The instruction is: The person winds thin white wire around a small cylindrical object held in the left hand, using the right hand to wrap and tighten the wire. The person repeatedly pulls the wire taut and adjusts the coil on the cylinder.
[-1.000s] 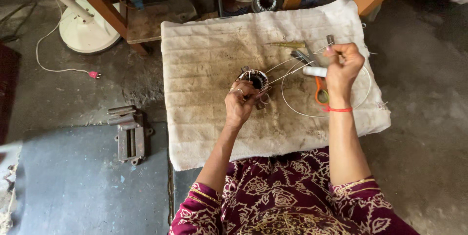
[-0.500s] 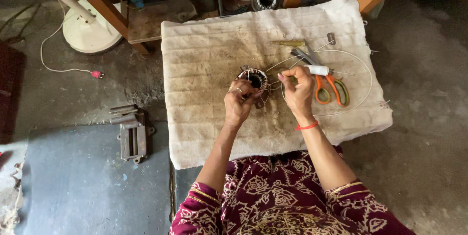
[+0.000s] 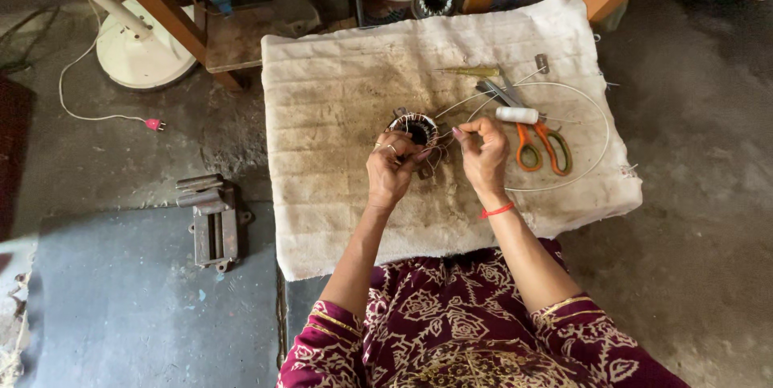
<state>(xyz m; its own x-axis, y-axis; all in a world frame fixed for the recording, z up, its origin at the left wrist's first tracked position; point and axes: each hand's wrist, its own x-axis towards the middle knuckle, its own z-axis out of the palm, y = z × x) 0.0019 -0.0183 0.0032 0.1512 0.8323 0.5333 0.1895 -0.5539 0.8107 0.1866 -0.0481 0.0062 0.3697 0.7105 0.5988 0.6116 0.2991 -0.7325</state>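
Left hand (image 3: 392, 169) grips the small wound coil (image 3: 414, 127) at its near-left edge; right hand (image 3: 484, 151), just right of it, pinches thin wire (image 3: 515, 86) trailing far-right over the pad (image 3: 338, 114).

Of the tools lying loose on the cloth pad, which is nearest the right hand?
The orange-handled scissors, just beside the right hand; the white thread spool and brass pointed tool lie farther up the pad.

A dirty white pad (image 3: 338, 195) is lying on the concrete floor (image 3: 700, 219), filling the frame's centre. Orange scissors (image 3: 541, 146), a white spool (image 3: 517, 115) and a looping wire (image 3: 600, 126) are lying on its upper right
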